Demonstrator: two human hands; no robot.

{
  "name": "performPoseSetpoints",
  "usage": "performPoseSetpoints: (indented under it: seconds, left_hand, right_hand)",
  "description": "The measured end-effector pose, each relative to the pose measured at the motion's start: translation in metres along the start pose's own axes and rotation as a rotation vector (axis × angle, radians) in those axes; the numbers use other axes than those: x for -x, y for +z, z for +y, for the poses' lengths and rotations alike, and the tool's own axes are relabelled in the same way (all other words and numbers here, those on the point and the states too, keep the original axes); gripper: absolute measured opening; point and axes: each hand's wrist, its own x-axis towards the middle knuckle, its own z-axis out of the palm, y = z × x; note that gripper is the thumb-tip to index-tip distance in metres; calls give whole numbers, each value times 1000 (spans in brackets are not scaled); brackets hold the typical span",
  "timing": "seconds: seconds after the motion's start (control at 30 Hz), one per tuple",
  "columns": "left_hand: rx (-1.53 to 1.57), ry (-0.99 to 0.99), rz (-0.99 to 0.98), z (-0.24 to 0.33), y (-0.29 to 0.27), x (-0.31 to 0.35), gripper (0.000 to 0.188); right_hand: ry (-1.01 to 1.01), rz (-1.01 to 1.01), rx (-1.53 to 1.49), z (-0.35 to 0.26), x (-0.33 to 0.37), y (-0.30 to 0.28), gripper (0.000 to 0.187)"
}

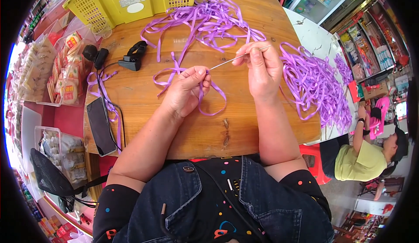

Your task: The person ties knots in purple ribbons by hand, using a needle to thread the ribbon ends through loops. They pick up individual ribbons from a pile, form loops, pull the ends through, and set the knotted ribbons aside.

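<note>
Over the wooden table, my left hand (188, 90) is closed, its thumb and fingertips pinching a narrow purple ribbon (224, 95). A loop of that ribbon hangs below the fingers, and more of it lies to the left. My right hand (264, 70) is closed in a pinch on a thin metal rod (223, 64). The rod slants down to the left, and its lower tip meets the ribbon at my left fingertips. Whether the tip passes through the ribbon is hidden there.
A yellow plastic basket (150, 12) stands at the back left beside a heap of purple ribbon (214, 18). A larger ribbon pile (321, 88) lies at right. A phone (100, 127) and black strapped device (133, 57) rest at left. Another person (362, 160) sits at right.
</note>
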Motion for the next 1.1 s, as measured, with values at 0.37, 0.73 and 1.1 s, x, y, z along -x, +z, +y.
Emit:
performPoseSetpoints:
  seconds: [0.37, 0.73, 1.1]
  left_hand:
    - [-120, -94, 15, 5, 11, 6, 8]
    - [-378, -49, 144, -2, 13, 4, 9]
    - [-468, 84, 247, -6, 11, 1, 11]
  right_hand:
    - [113, 163, -193, 9, -5, -8, 13]
    - [433, 315, -405, 36, 7, 8, 13]
    - [715, 291, 364, 62, -3, -31, 14]
